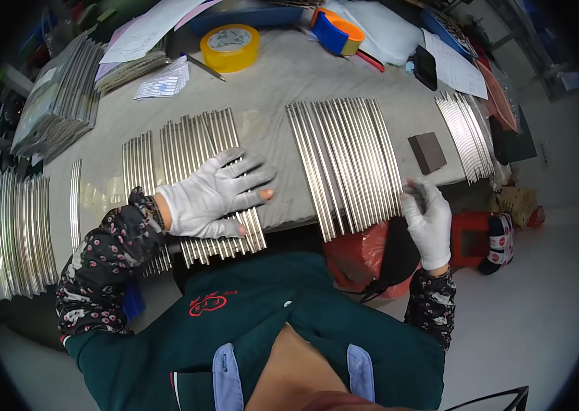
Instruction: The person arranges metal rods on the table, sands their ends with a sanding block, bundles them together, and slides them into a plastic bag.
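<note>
My left hand (217, 192), in a white glove with bare thumb and fingertip showing, lies flat with its fingers spread over a row of thin silver metal rods (197, 137). To the right of it is a second row of rods (348, 157), laid side by side. At that row's right edge is my right hand (428, 222), also gloved. Its fingers are slightly bent, with thumb and fingers apart and no object visible between them. The fingertips are close to the outermost rod; whether they touch it I cannot tell. A dark brown block (427, 153) sits just beyond this hand.
More rods (464, 137) lie at the table's right end; bagged rods (19, 233) are at the far left. Yellow tape (230, 48), a pen (206, 68), an orange-and-blue tape roll (336, 33) and a phone (425, 67) lie toward the back. A red bag (358, 257) is below the front edge.
</note>
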`<state>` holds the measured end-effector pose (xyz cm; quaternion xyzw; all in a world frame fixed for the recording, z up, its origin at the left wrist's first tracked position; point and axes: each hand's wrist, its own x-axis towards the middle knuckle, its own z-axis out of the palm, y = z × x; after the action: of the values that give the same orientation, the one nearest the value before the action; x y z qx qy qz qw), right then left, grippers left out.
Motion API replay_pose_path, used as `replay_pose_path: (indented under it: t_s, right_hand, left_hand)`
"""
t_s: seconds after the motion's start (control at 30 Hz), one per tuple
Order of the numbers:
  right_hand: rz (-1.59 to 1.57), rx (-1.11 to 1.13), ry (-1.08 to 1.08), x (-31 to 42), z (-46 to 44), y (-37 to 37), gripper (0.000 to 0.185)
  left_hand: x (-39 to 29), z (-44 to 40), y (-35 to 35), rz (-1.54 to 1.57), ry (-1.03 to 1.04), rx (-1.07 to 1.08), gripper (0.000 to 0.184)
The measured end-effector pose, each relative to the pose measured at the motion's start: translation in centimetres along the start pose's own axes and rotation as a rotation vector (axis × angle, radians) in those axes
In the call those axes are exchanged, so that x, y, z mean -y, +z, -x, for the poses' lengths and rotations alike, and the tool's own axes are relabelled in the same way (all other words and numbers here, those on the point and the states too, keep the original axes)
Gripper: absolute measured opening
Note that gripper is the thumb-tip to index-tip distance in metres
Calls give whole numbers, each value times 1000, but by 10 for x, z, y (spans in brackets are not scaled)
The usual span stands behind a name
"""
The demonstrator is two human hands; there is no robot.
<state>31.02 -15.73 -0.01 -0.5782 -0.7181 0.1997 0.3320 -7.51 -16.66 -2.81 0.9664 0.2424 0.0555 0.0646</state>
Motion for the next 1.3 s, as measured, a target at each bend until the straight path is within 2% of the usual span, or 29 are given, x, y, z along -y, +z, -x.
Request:
replay_pose_path:
  t_s: [0.03,0.07,0.13,0.17,0.23,0.3,0.33,0.4,0.43,0.47,0.53,0.57,0.6,0.67,0.73,0.8,0.87,0.9,0.93,1.0,1.03,1.07,1.13,1.17,1.2,1.27,1.3]
  right_hand:
    - [150,-80,1,-15,1,-6,21]
    - [356,-110,-10,-24,2,-13,25]
    - [374,-12,205,-48,4,-17,40]
    - [370,-13,209,-56,3,-16,40]
    - [-147,192,526,-70,-2,-13,55]
    - [-353,399,604,-79,-8,-11,62]
    - [-486,470,647,-69,-11,-9,62]
    - [-599,557,683,-73,-18,-4,62]
    - [-712,642,711,-76,-21,-3,62]
    - [-712,635,699,-79,-19,1,62]
    - [-895,811,718,-81,-23,3,56]
    - [-874,879,716,-78,-23,4,54]
    - [-883,947,703,-73,-23,7,54]
    - [-931,1084,667,-64,-21,16,54]
    - [-948,1159,594,-48,-21,27,56]
    - [-1032,1194,549,-45,-19,40,60]
    - [-1282,1175,570,-39,-14,48,62]
    - [-1322,1200,610,-38,-7,54,63]
    - [-1317,1196,609,-37,-6,55,63]
    - [-1213,1258,443,-29,-7,52,65]
    - [-1188,1241,439,-24,-6,47,57]
    - [-1182,1235,436,-24,-4,44,57]
    - [-976,1317,393,-23,-1,37,50]
    - [-945,1296,380,-19,3,34,51]
    - [-937,1286,380,-17,5,32,51]
    - [-956,1225,404,-18,11,27,54]
    - [-984,1197,386,-12,15,24,56]
  left_hand:
    - [2,-3,-1,37,3,31,68]
    - [2,-12,2,37,13,37,68]
    - [0,-34,5,25,-30,29,68]
    - [-2,-47,5,47,-53,57,70]
    - [-6,-71,6,53,-66,17,73]
    - [-6,-88,14,98,-125,4,88]
    - [-8,-99,9,108,-125,8,88]
    - [-12,-117,0,10,-162,188,88]
    - [-6,-122,7,40,-130,176,90]
    - [-2,-125,8,28,-127,171,90]
    - [5,-138,4,-44,-76,198,93]
    - [6,-146,5,-75,-61,199,97]
    - [14,-151,7,-127,57,189,101]
    - [20,-163,0,-153,106,257,111]
    - [28,-171,6,-121,258,103,113]
    - [32,-177,6,-83,287,111,110]
    - [35,-183,9,-87,460,114,106]
    - [35,-186,10,-159,521,54,98]
    - [34,-187,10,-162,523,49,98]
    - [31,-190,5,-47,582,19,92]
    - [26,-193,4,-36,606,-2,89]
    - [20,-195,3,-78,637,-24,87]
    - [6,-198,-2,-94,708,-78,85]
    - [-2,-202,-5,-168,754,-41,82]
    - [-6,-202,-3,-168,761,-94,78]
    - [-12,-200,3,-87,721,-100,58]
    - [-15,-198,3,-94,725,-110,58]
